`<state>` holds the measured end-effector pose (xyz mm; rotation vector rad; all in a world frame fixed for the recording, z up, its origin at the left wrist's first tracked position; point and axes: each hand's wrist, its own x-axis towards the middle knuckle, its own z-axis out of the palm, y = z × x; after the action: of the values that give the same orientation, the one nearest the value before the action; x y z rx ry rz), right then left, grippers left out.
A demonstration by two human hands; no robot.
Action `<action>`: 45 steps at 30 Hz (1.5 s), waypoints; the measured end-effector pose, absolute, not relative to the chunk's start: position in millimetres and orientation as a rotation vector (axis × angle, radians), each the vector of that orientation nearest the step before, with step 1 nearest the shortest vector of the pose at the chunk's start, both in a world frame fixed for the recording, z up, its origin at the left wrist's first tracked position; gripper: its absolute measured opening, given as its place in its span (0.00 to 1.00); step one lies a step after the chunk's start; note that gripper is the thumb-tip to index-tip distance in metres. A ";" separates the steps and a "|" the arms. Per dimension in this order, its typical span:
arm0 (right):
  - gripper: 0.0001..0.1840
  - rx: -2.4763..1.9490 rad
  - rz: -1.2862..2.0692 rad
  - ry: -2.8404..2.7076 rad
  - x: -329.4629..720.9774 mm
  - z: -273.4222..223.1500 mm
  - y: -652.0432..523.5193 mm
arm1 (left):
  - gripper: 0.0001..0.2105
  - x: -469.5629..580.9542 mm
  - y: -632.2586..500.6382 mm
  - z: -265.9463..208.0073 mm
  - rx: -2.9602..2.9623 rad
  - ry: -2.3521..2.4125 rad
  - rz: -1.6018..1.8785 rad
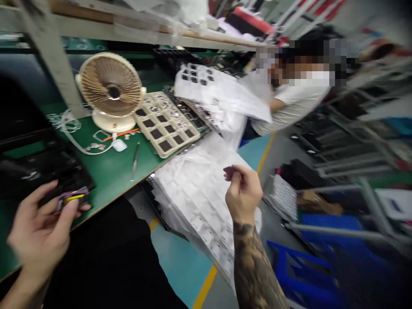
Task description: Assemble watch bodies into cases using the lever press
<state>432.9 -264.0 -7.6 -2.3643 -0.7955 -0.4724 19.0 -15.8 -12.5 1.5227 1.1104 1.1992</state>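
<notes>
Low on the left, my left hand (48, 219) is closed around a small dark part with a yellow strip (74, 198) and purplish edges; its exact kind is too blurred to tell. That hand is over the front edge of the green bench, beside a black tray (38, 159). My right hand (243, 189) pinches a small, thin, dark reddish piece (229, 171) between thumb and fingers. It hovers above a stack of white plastic sheeting and trays (196, 184), apart from the bench.
A cream desk fan (112, 88) stands on the green bench (112, 171). Tweezers (135, 162) and a compartment tray (161, 152) with dark squares lie to its right. A person in a white shirt (299, 103) works beyond, near white sheets (222, 92). Blue frames (302, 270) stand at lower right.
</notes>
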 end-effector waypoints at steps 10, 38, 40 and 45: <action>0.21 -1.406 0.391 -1.238 221.8 -13.2 -102.9 | 0.19 23.1 -7.3 -13.1 1.241 0.826 1.093; 0.06 -1.175 0.567 -1.406 186.3 -5.7 -40.4 | 0.15 16.7 -12.6 -23.5 1.471 0.727 1.300; 0.08 -1.201 0.434 -1.551 191.4 11.3 -32.7 | 0.15 16.2 -12.8 -19.0 1.310 0.731 1.306; 0.26 -0.956 -0.195 -1.641 194.3 73.9 14.7 | 0.18 4.3 -16.8 -4.6 0.909 0.656 1.237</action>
<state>194.3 14.7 73.9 -0.9557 -1.6413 -0.1950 4.3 -16.8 -4.6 0.9090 0.6564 1.2374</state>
